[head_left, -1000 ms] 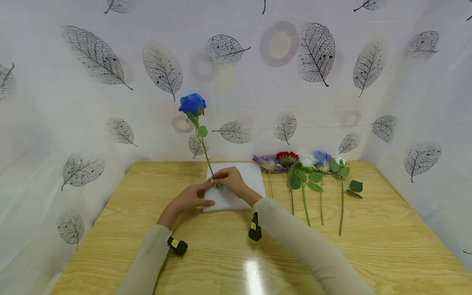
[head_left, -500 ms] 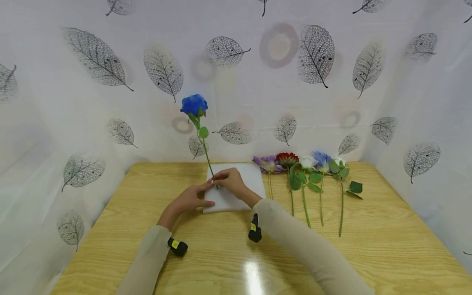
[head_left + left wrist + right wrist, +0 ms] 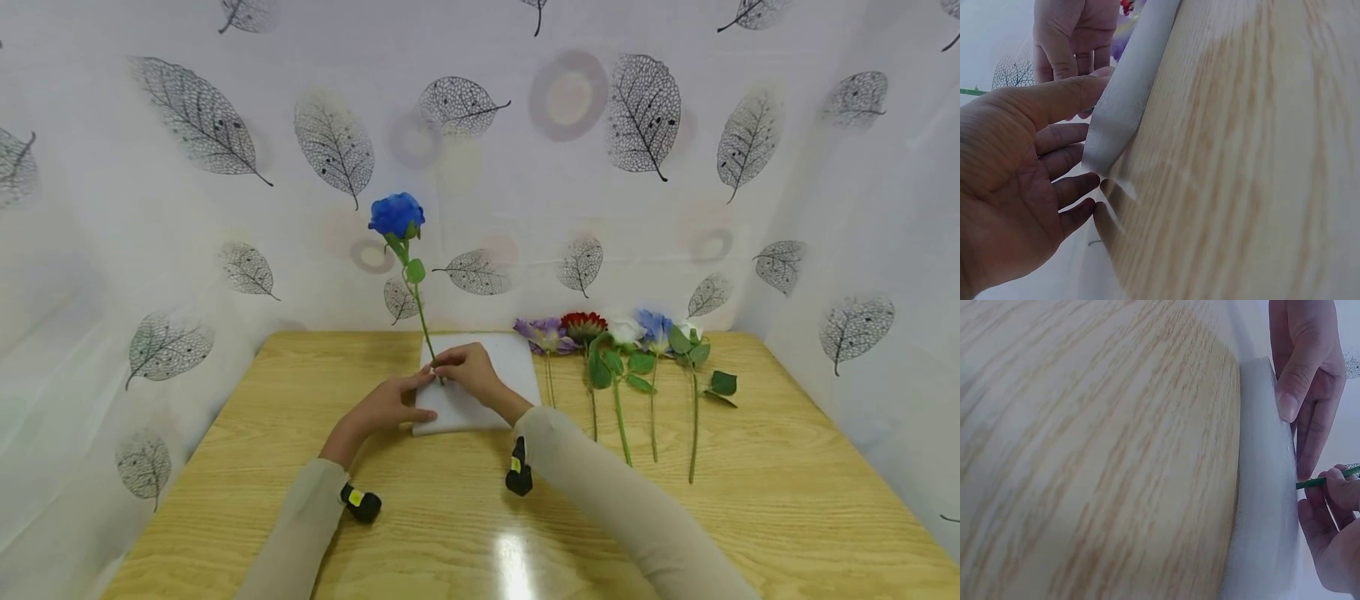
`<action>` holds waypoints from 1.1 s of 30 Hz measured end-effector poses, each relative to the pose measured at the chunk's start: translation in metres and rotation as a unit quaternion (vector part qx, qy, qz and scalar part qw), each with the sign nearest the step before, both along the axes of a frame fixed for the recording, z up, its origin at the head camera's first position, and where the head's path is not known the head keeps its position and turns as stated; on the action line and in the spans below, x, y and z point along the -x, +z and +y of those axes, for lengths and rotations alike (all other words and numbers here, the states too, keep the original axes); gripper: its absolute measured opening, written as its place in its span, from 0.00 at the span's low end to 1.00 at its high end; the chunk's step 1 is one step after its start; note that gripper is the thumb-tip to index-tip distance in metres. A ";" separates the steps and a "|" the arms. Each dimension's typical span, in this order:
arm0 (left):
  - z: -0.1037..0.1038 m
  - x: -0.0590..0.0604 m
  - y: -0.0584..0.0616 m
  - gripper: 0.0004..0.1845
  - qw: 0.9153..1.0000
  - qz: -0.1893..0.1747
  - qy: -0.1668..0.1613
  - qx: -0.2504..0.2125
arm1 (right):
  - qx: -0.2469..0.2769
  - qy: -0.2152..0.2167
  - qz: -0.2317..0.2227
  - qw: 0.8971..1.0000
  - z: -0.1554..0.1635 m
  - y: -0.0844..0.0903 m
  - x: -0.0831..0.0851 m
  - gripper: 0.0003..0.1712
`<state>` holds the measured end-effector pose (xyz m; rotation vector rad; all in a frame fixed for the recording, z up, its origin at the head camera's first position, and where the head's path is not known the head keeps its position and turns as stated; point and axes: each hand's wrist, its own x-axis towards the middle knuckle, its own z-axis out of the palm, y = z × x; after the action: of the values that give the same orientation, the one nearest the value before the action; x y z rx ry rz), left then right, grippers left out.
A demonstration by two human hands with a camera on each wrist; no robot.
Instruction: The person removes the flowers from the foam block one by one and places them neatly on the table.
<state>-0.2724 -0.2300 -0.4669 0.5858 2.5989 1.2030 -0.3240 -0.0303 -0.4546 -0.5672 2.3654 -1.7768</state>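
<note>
An artificial blue rose leans slightly left above a white foam block. My right hand pinches its green stem low down, between thumb and fingertips. In the right wrist view the lower end of the stem meets the foam's upper face. At the block's left side is my left hand, its fingers extended and the thumb lying on the foam. The fingertips show along the block's edge in the left wrist view. One finger reaches right beside the stem.
Right of the foam, several artificial flowers lie in a row on the wooden table: a purple flower, a red flower, a white flower, a light blue flower and another white one. A leaf-patterned curtain hangs behind.
The rose's head has shifted very slightly to the right, bringing the stem a little nearer upright. Both hands keep their places at the foam.
</note>
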 end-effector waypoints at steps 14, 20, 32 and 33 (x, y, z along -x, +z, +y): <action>0.003 -0.001 0.001 0.44 1.000 -0.018 0.005 -0.005 | 0.016 -0.007 0.011 1.000 -0.001 0.002 -0.001 0.09; 0.003 -0.002 0.003 0.44 1.000 -0.013 0.004 -0.003 | 0.021 0.001 0.012 1.000 -0.001 0.005 -0.001 0.11; 0.001 0.000 0.000 0.44 1.000 -0.018 0.004 -0.003 | -0.011 0.038 0.010 0.999 0.019 0.012 -0.005 0.14; 0.002 0.000 0.000 0.44 1.000 -0.018 0.004 -0.002 | -0.012 0.041 0.011 0.999 0.020 0.012 -0.005 0.14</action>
<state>-0.2721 -0.2283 -0.4671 0.5514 2.5723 1.2103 -0.3194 -0.0100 -0.4426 -0.6738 2.3401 -1.7136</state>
